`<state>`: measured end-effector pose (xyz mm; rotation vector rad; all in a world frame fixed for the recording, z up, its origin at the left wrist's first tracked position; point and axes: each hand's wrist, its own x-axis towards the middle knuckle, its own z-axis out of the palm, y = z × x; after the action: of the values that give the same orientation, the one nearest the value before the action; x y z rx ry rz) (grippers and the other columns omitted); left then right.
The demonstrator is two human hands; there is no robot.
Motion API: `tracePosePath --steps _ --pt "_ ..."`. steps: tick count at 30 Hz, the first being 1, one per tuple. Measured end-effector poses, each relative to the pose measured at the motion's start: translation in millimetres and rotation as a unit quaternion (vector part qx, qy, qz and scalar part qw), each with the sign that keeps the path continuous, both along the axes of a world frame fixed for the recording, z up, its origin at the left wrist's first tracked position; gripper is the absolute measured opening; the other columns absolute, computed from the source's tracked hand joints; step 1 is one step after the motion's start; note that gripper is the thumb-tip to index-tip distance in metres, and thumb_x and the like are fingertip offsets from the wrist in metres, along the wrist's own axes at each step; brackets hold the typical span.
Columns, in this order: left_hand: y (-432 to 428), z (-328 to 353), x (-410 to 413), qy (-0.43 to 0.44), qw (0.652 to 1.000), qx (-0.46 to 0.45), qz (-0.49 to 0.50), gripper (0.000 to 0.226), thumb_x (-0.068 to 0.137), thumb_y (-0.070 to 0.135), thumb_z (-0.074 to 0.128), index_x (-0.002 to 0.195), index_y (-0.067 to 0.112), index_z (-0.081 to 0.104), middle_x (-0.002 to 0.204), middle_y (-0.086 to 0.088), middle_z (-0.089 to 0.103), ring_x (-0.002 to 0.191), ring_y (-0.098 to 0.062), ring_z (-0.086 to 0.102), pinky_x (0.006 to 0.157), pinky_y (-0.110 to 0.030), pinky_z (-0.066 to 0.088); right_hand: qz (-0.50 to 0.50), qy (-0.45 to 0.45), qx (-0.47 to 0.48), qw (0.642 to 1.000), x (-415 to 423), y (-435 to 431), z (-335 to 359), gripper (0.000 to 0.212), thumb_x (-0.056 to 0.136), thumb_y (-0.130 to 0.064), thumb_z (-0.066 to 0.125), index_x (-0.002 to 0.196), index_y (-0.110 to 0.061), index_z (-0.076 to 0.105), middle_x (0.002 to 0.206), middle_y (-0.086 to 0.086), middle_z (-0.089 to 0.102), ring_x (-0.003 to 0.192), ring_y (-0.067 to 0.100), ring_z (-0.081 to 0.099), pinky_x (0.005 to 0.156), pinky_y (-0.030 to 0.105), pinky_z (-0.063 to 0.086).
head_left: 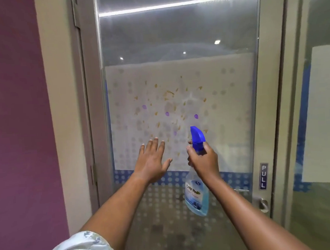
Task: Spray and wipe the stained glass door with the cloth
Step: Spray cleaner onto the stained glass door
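The glass door (178, 38) fills the middle of the view, with a frosted dotted panel across its centre. Orange-brown flecks and a few purple spots (167, 113) stain that panel. My right hand (204, 161) grips the neck of a clear spray bottle (197, 197) with a blue trigger head, nozzle aimed at the stains. My left hand (152, 161) is raised flat with fingers spread, close to or on the glass left of the bottle. No cloth is in view.
A metal door frame (273, 100) runs down the right with a PULL sign (263, 176) and a handle (262, 204) below it. A purple wall (16, 113) is at left. Another glass panel (322, 116) stands at right.
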<state>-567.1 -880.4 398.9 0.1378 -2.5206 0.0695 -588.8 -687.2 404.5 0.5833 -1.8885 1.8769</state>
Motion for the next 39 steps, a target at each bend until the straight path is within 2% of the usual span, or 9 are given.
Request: tracePosePath --steps 9,14,18,22,27,30,34,37,39 --pt "-35.0 90.7 -43.6 0.069 0.997 -0.013 0.039 0.079 0.101 0.061 0.032 0.164 0.017 0.012 0.172 -0.013 0.01 0.159 -0.031 0.01 0.127 -0.052 0.007 -0.03 0.086 0.054 0.994 -59.7 -53.1 122.2 0.014 0.088 -0.031 0.062 0.085 -0.018 0.059 0.079 0.012 0.07 0.075 0.033 0.069 0.074 0.05 0.06" --pt "-50.1 148.7 -57.7 0.122 0.991 0.006 0.052 0.079 0.101 0.057 0.035 0.163 0.013 0.015 0.17 -0.017 0.017 0.157 -0.034 0.017 0.127 -0.053 0.014 -0.032 0.107 0.084 0.99 -74.5 -92.8 188.2 0.012 0.089 -0.033 0.061 0.081 -0.026 0.055 0.075 0.004 0.068 0.074 0.026 0.072 0.076 0.048 0.063" --pt "-64.5 177.8 -65.0 0.158 0.987 0.009 0.038 0.079 0.1 0.055 0.036 0.162 0.01 0.017 0.167 -0.018 0.024 0.155 -0.035 0.022 0.125 -0.054 0.018 -0.032 0.1 0.122 0.987 -82.5 -123.0 219.7 0.016 0.085 -0.036 0.062 0.086 -0.019 0.06 0.078 0.007 0.071 0.072 0.026 0.073 0.074 0.049 0.063" --pt "-76.4 188.2 -70.1 0.168 0.985 0.014 0.033 0.079 0.1 0.057 0.035 0.162 0.01 0.017 0.167 -0.018 0.024 0.155 -0.035 0.022 0.126 -0.054 0.017 -0.075 0.107 0.156 0.979 -89.1 -139.7 236.0 0.022 0.085 -0.038 0.061 0.078 -0.018 0.059 0.075 0.007 0.072 0.072 0.026 0.073 0.075 0.047 0.063" --pt "-89.5 184.0 -73.4 0.163 0.986 0.012 0.022 0.079 0.101 0.055 0.035 0.162 0.01 0.015 0.167 -0.018 0.023 0.155 -0.035 0.02 0.127 -0.054 0.015 -0.137 0.055 0.106 0.983 -109.1 -120.7 250.1 0.029 0.085 -0.041 0.061 0.089 -0.013 0.065 0.09 0.01 0.074 0.081 0.03 0.073 0.08 0.046 0.063" --pt "-98.0 179.0 -74.3 0.149 0.988 0.002 0.023 0.078 0.102 0.054 0.034 0.163 0.009 0.013 0.168 -0.019 0.02 0.156 -0.035 0.017 0.127 -0.054 0.014 -0.169 0.016 0.069 0.983 -127.2 -86.3 255.2 0.034 0.083 -0.042 0.061 0.092 -0.01 0.067 0.092 0.01 0.074 0.08 0.03 0.074 0.08 0.045 0.063" --pt "-105.7 173.9 -77.3 0.135 0.99 0.003 0.025 0.078 0.103 0.054 0.033 0.163 0.009 0.011 0.169 -0.018 0.018 0.157 -0.035 0.015 0.128 -0.054 0.012 -0.216 -0.034 0.015 0.976 -149.2 -33.5 253.1 0.05 0.079 -0.044 0.06 0.108 -0.004 0.068 0.105 0.014 0.076 0.086 0.034 0.076 0.084 0.049 0.063" --pt "-111.0 169.4 -80.1 0.131 0.991 0.003 0.023 0.078 0.102 0.054 0.033 0.163 0.01 0.012 0.168 -0.018 0.019 0.156 -0.035 0.016 0.127 -0.054 0.013 -0.241 -0.068 -0.005 0.968 -158.4 -3.9 239.8 0.043 0.079 -0.041 0.06 0.102 -0.006 0.068 0.094 0.01 0.077 0.069 0.026 0.075 0.075 0.044 0.065" --pt "-115.0 165.9 -81.3 0.13 0.991 0.005 0.021 0.078 0.102 0.054 0.033 0.162 0.01 0.013 0.168 -0.018 0.02 0.156 -0.035 0.017 0.127 -0.054 0.013 -0.256 -0.078 -0.002 0.963 -162.2 3.9 228.8 0.043 0.079 -0.041 0.059 0.104 -0.006 0.066 0.093 0.009 0.076 0.071 0.026 0.074 0.076 0.045 0.064"
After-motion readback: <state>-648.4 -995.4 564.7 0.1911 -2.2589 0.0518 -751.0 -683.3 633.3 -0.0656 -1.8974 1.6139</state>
